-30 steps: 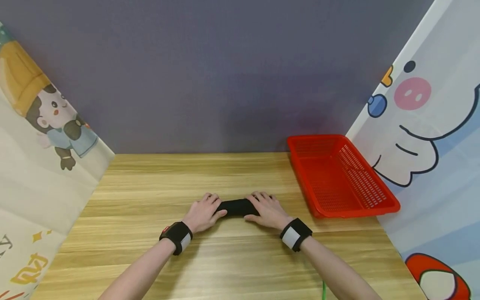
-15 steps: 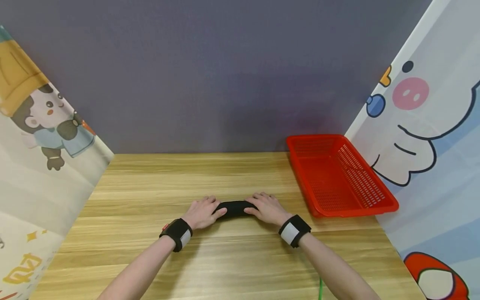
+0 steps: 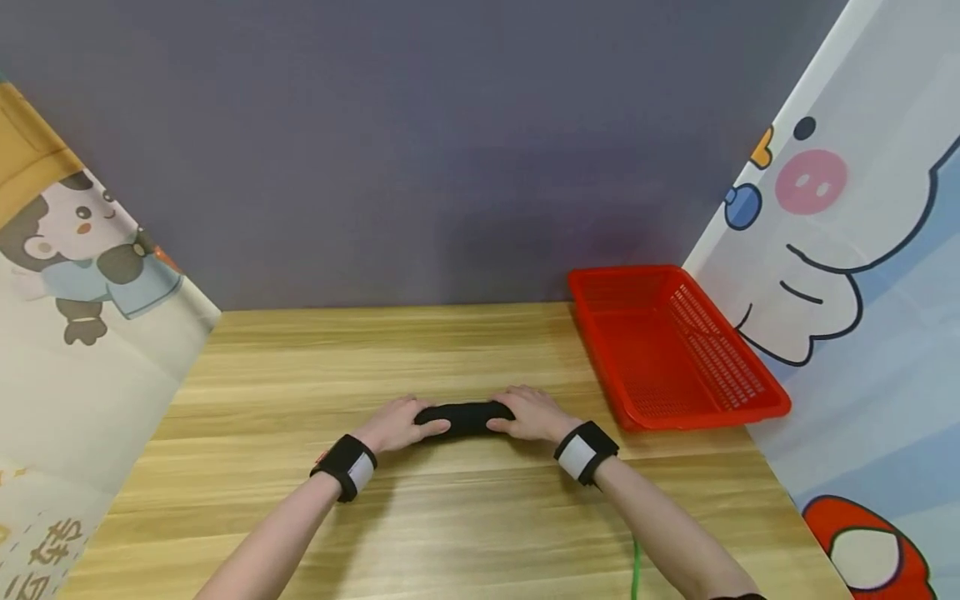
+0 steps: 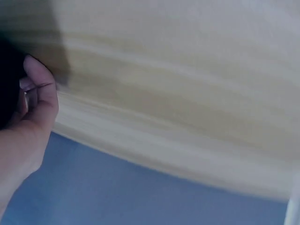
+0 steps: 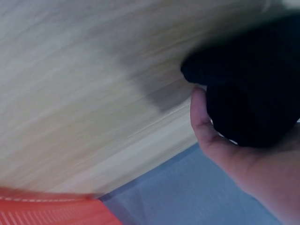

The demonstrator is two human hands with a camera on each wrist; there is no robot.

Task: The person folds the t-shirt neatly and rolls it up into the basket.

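A black roll of what looks like soft cloth (image 3: 467, 418) lies crosswise over the middle of the wooden table, held by both hands. My left hand (image 3: 393, 423) grips its left end, the thumb along the near side and the fingers over the far side. At the other end my right hand (image 3: 531, 414) grips it the same way. In the right wrist view, curled fingers (image 5: 200, 115) wrap the dark roll (image 5: 262, 89), which has a loose lip at its end. Only a dark edge of it shows beside the left fingers (image 4: 41, 89) in the left wrist view.
A red perforated plastic basket (image 3: 628, 392) stands at the table's right side, beyond the right hand. Behind the table (image 3: 300, 358) rises a grey panel (image 3: 412, 167). Printed cartoon sheets flank both sides. A green cord (image 3: 636, 571) lies near the right forearm.
My left hand has slid a little to the left, so more of the black roll shows between the hands. The head view has shifted slightly; the right hand stays at its end.
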